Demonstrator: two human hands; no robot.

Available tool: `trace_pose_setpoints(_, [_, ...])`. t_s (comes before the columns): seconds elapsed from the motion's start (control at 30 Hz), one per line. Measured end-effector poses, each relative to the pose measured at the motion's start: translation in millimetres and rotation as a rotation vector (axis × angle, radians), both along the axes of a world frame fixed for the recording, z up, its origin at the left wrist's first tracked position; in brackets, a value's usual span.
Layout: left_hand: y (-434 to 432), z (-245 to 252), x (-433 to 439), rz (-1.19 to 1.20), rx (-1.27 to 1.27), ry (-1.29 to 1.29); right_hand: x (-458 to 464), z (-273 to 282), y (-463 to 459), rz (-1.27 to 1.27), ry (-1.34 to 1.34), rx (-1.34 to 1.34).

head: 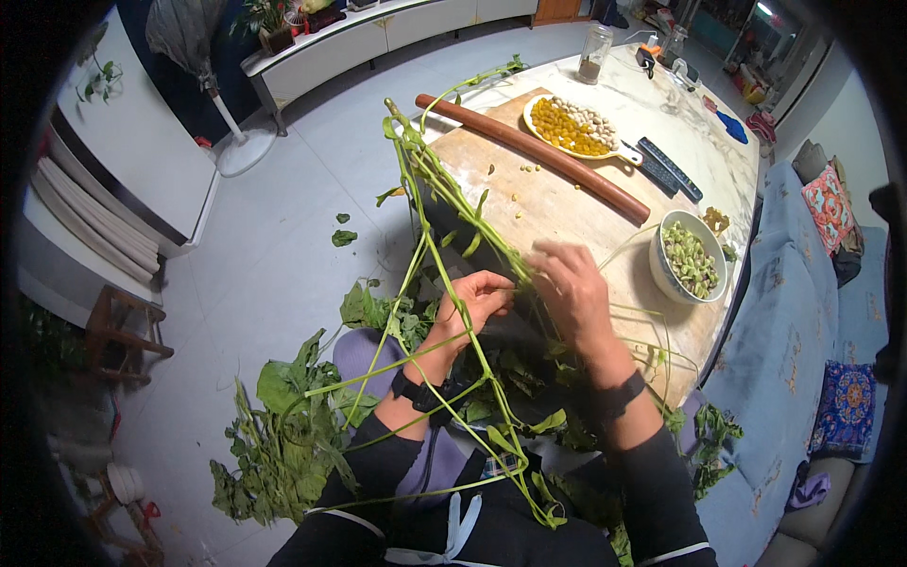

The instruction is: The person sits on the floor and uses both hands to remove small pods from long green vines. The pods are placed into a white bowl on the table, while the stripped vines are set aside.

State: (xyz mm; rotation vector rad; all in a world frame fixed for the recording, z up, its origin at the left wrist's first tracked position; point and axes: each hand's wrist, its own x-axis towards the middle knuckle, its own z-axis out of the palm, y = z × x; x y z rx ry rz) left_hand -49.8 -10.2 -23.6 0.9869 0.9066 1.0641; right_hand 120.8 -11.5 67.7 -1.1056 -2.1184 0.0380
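Long green vine stems [441, 262] with a few pods and small leaves stretch from the board's left edge down across my lap. My left hand [476, 303] pinches a thin piece of the plant between thumb and fingertips. Close to its right, my right hand [570, 287] is at the stems, blurred, its fingertips partly hidden. A white bowl [669, 280] of small green pieces, some purplish, stands on the wooden board [489, 159] to the right. Wilted leafy stems [287, 432] lie in a heap at lower left, and more leaves lie below my hands.
A long wooden rolling pin [535, 157] crosses the board. Behind it are a white tray [577, 127] of yellow and pale pieces, two remote controls [666, 170] and a glass jar [594, 55]. A blue sofa [772, 312] stands right, a wooden stool [127, 333] left.
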Motion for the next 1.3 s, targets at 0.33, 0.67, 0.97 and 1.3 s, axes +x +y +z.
trace_pose_setpoints(0.33, [-6.4,8.8,-5.3,0.021,0.137,0.267,-17.7,-44.4,-10.7,-0.068,0.196,-0.440])
trace_pose_setpoints(0.67, [-14.4,26.4,-10.1,0.076,0.367,0.344,-0.6,-43.6,2.3,0.108,0.047,-0.383])
trace_pose_setpoints(0.97, [0.4,4.8,-2.6,0.039,0.161,-0.159,4.8,-32.4,10.4,0.130,0.140,-0.639])
trace_pose_setpoints(1.3, [-3.7,9.8,-1.4,0.079,-0.056,-0.257,-2.0,-33.2,16.2,0.104,0.547,-0.938])
